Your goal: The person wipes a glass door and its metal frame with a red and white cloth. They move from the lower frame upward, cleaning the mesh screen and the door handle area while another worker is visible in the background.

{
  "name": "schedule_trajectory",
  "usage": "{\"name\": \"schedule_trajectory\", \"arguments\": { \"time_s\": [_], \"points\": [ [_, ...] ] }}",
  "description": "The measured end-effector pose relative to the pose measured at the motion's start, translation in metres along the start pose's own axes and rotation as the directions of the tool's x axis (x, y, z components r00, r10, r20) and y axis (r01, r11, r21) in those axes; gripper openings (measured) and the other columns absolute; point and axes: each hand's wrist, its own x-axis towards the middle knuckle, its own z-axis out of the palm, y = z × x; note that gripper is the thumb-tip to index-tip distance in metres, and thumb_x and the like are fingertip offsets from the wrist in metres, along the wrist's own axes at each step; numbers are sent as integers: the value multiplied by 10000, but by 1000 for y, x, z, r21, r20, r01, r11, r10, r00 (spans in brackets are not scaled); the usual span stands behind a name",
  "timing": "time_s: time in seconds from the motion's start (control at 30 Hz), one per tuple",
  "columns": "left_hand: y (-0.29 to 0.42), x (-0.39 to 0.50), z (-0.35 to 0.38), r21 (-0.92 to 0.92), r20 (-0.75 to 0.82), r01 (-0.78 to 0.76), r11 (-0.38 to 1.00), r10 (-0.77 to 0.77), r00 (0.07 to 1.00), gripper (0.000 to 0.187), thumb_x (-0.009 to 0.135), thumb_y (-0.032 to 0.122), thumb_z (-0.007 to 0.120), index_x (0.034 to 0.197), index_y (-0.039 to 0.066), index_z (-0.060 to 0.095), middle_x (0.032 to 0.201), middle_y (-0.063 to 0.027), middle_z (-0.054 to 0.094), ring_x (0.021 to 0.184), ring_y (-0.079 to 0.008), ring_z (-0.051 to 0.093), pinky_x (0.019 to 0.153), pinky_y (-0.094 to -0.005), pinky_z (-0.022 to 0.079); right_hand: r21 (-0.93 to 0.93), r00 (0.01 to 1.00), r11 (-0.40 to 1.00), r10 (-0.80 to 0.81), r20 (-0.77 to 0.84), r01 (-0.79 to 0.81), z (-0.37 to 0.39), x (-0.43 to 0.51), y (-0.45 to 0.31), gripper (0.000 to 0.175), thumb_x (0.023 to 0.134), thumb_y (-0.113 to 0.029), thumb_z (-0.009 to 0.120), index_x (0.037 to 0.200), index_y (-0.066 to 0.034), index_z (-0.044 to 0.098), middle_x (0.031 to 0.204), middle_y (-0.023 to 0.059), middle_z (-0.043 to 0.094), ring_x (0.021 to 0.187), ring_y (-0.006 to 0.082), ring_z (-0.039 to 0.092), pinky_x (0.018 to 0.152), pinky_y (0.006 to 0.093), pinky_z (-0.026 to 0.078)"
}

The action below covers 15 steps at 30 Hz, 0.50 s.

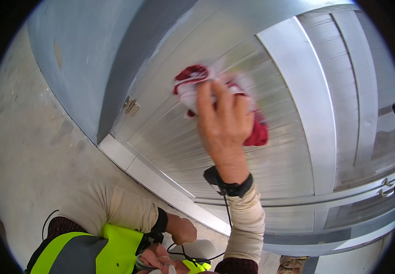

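Note:
My right hand (223,120) is spread over a crumpled red and white cloth (257,128) and presses it against the ribbed lower panel of a metal door (279,147). The cloth and the fingertips look slightly blurred. Below and to the left, my left hand (183,231) is curled close to my body, above the floor, and I see nothing in it. Both forearms wear beige sleeves, with black straps at the wrists. A cable runs down from the right wrist strap.
A metal hinge (131,106) joins the door to a grey-blue wall (81,51). A white tiled sill (149,174) runs beneath the door, beside a concrete floor (46,144). Door handles (386,188) are at the right. A pink cloth (156,258) hangs at my body.

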Motion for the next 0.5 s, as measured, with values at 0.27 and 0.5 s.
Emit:
{"name": "schedule_trajectory", "arguments": {
  "time_s": [0.27,0.5],
  "points": [
    [19,-5,-2,86,73,68,994,-74,995,218,732,172,697,854,-7,719,866,-195,699,832,-370,680,631,-481,538,171,982,985,-60,180,29,5,-56,-61,341,728,-168,641,1064,-111,617,1024,31,579,781,185,513,573,337,411],
    [34,-13,-7,116,132,137,984,-152,980,209,738,169,678,854,-1,717,868,-196,696,824,-373,681,637,-483,537,150,966,988,-68,249,30,-25,-58,-25,344,739,-183,627,1076,-117,618,1027,21,571,833,191,535,601,354,427]
  ]
}}
